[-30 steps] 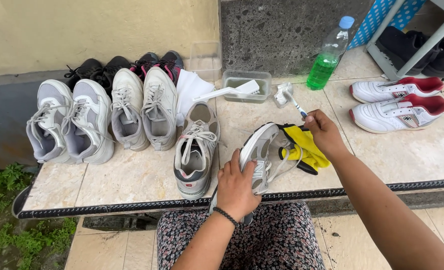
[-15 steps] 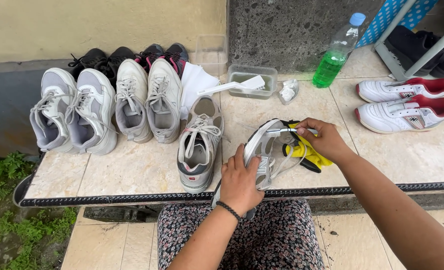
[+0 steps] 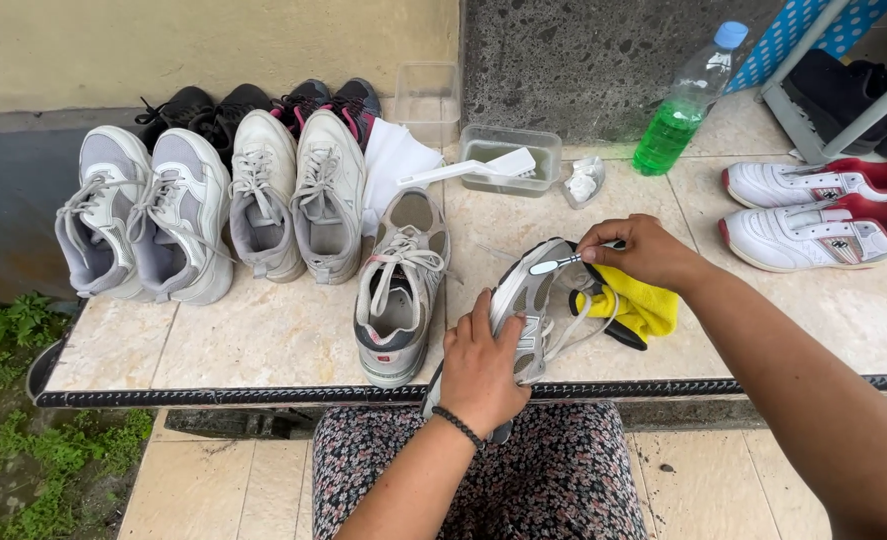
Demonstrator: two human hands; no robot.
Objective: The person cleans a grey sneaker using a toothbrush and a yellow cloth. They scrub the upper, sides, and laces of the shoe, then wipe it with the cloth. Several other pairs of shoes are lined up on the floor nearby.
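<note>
Tiled ledge carries a row of grey/white sneakers at back-left, a red-trimmed white pair on the right, a lone grey sneaker mid-front, plus green-liquid bottle and clear tub w/ a white brush across it. Near the front edge, left hand is wrapped tight round the grey shoe, tipped on its side beside a yellow cloth. Right hand pinches a small toothbrush, head touching the shoe's upper.
</note>
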